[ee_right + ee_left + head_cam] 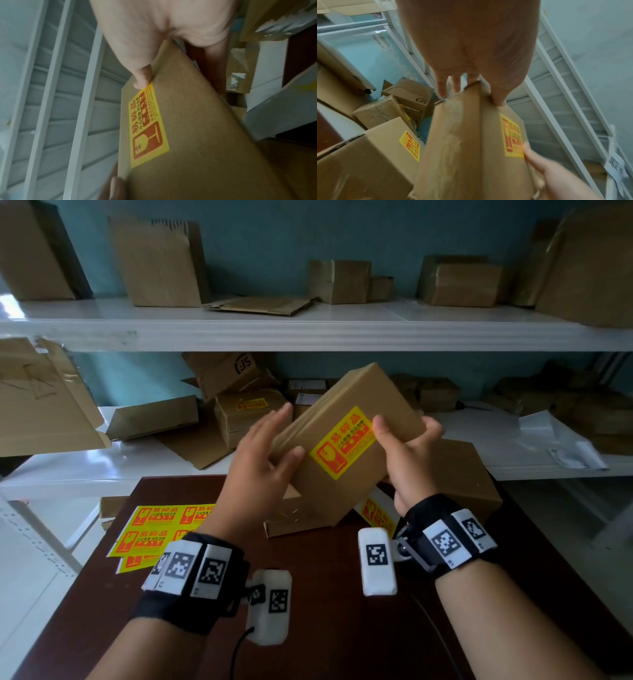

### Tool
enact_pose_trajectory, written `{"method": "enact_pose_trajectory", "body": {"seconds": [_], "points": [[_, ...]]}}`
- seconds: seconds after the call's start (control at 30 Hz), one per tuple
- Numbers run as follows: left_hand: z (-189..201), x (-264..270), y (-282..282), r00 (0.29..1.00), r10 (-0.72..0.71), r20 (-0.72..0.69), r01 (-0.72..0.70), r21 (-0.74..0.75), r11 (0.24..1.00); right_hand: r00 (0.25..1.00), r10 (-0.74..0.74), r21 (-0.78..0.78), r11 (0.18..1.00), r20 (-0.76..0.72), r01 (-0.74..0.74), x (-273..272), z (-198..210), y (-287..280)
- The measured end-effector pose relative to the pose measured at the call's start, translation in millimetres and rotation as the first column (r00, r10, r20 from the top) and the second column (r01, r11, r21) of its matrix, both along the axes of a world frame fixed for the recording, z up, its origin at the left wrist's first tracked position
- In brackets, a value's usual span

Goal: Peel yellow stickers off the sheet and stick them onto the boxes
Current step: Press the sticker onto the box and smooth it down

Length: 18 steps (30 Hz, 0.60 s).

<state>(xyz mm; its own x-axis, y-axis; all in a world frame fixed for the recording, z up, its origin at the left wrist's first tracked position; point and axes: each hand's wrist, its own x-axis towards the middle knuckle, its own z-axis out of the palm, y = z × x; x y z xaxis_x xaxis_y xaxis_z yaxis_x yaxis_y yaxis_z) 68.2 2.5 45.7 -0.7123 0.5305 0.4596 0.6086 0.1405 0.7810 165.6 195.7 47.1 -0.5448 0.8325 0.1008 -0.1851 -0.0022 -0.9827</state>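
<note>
Both hands hold a brown cardboard box (pixel 356 398) tilted in the air above the dark table (pixel 325 628). A yellow-and-red sticker (pixel 342 444) lies flat on its upper face. My left hand (pixel 270 440) pinches the box's left edge, thumb on the face and fingers behind. My right hand (pixel 404 446) grips the right end, its thumb tip at the sticker's corner (pixel 147 127). The left wrist view shows the box (pixel 457 148) edge-on with the sticker (pixel 512 136). A sheet of yellow stickers (pixel 161 529) lies on the table at the left.
Another sticker strip (pixel 376 513) lies partly under the held box. A flat box (pixel 294 518) and a larger box (pixel 462 474) sit on the table behind it. White shelves (pixel 308 330) carry many boxes, one stickered (pixel 253 405), and a plastic bag (pixel 555 440).
</note>
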Motion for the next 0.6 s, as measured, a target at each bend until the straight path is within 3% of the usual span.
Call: {"method": "enact_pose_trajectory", "body": {"seconds": [0.07,0.2,0.43,0.5,0.6], "points": [[0.8,-4.5,-5.2,0.993,0.042,0.108,-0.043,0.009,0.999,1.0,-0.016,-0.105,0.994,-0.021,0.014,0.5,0.8,6.3],[1.0,-1.7,-7.3,0.913,-0.107,0.393,0.104,0.029,0.994,0.997,0.075,-0.144,0.987,0.022,-0.071,-1.0,-2.5,5.1],[-5.4,-21.8,-9.6,0.829,-0.113,0.548,0.005,0.195,0.981,0.966,0.257,-0.124,0.958,-0.03,-0.259,-4.5,-8.8,7.1],[-6.9,-28.9,-12.6,0.8,-0.102,0.591,-0.051,0.236,0.97,0.955,0.296,-0.099,0.951,0.018,-0.293,-5.6,-11.0,7.7],[-15.1,-46.0,-20.8,0.79,-0.045,0.612,-0.153,0.267,0.952,0.923,0.327,0.016,0.941,0.204,-0.337,-8.2,-20.5,10.0]]}}
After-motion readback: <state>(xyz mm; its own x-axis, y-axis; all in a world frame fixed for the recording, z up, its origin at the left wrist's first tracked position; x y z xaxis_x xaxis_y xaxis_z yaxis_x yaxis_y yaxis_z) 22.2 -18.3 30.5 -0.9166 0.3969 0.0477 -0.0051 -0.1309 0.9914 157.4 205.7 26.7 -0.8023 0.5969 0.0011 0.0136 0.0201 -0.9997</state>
